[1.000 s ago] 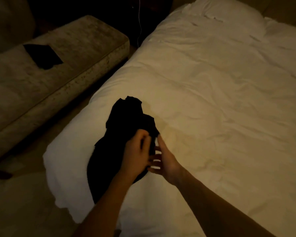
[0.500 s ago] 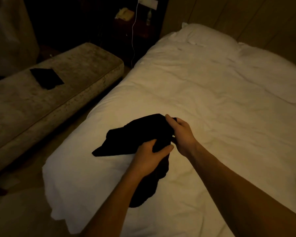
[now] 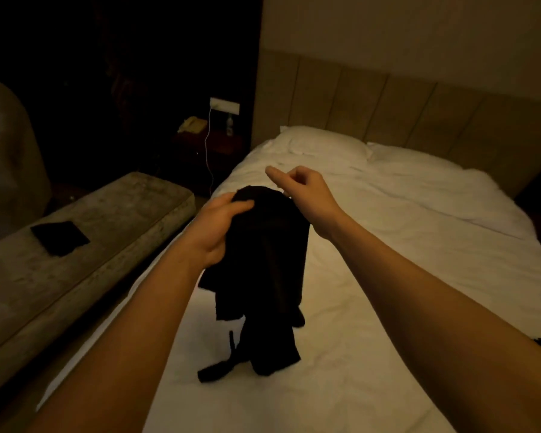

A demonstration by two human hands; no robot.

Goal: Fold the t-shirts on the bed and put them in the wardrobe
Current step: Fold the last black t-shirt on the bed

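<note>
The left hand [image 3: 222, 223] grips the black t-shirt [image 3: 267, 270] at its top, mid-frame; the shirt hangs lengthwise toward the bed [image 3: 419, 276]. The right hand [image 3: 303, 195], loosely curled, hovers just right, holding nothing.

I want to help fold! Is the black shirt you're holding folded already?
Not folded: the black shirt hangs bunched from the left hand, its bottom crumpled on the bed.

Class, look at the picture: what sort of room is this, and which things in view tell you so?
Probably a hotel bedroom. A made bed with white pillows stands against a padded headboard, and a telephone sits on the bedside table, with a bench alongside.
</note>
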